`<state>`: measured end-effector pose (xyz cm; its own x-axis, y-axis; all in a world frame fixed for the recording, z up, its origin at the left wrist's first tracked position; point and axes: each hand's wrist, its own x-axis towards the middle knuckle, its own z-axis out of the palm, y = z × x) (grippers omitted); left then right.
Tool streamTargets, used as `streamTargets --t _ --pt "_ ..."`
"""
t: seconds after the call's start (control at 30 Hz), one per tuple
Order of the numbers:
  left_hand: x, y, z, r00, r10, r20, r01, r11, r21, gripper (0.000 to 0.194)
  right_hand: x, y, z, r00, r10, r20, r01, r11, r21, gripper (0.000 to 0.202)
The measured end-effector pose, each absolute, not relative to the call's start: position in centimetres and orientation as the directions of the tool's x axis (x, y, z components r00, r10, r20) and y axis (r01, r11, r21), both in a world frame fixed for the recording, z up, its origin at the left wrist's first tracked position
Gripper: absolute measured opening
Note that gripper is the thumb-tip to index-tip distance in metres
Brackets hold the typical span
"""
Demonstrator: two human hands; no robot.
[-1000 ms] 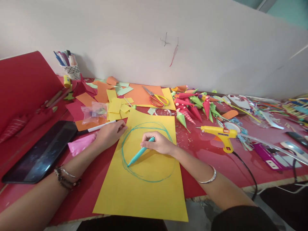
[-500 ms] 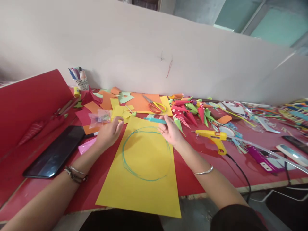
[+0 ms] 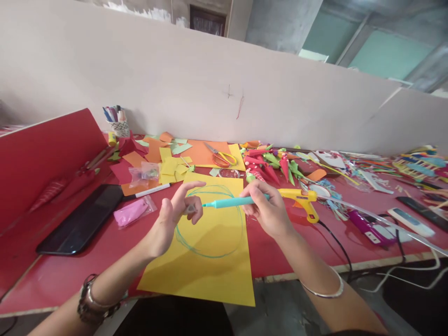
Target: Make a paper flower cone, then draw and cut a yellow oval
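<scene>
My right hand (image 3: 268, 207) grips a turquoise marker (image 3: 229, 202), held level above the paper with its bare tip pointing left. Just beyond that tip is my left hand (image 3: 171, 219), its thumb and index finger apart and other fingers partly bent. A small greyish thing, perhaps a ring, shows at its fingers. Beneath both hands lies a yellow paper sheet (image 3: 210, 280), bearing a roughly drawn turquoise circle (image 3: 220, 256). The left hand covers part of the circle's left side.
Scissors (image 3: 220, 156) rest on orange and yellow paper behind. A yellow glue gun (image 3: 304, 201) lies right, near a purple power strip (image 3: 369, 228). Red and green paper cones (image 3: 269, 163) are heaped at the back. A black phone (image 3: 80, 219) and pink packet (image 3: 133, 212) lie left.
Both hands have come nearer and lower in view. The marker is now level between them, and the left hand has turned, its thumb and index finger spreading. A white pen by the pink packet is now uncovered.
</scene>
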<state>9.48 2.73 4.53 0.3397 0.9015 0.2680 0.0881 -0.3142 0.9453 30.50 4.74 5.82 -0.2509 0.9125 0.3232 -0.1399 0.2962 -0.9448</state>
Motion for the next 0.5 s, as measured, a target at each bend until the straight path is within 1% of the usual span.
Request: streamTargets --t 0.27,0.4,0.5 --pt "9.5 2.0 5.0 0.391 0.867 0.309 0.119 -0.381 0.917 0.075 30.3 4.0 6.4 -0.292 0.886 0.361 -0.157 0.328 -0.931 0.020" --pt "9.8 1.6 5.7 0.406 0.864 0.299 0.154 -0.387 0.909 0.074 30.1 3.6 6.8 -0.306 0.891 0.337 -0.050 0.338 -0.940 0.022" --pt "10.0 1.3 6.3 0.431 0.848 0.310 0.209 -0.428 0.879 0.071 30.2 3.4 7.1 -0.308 0.892 0.332 0.039 0.360 -0.932 0.022"
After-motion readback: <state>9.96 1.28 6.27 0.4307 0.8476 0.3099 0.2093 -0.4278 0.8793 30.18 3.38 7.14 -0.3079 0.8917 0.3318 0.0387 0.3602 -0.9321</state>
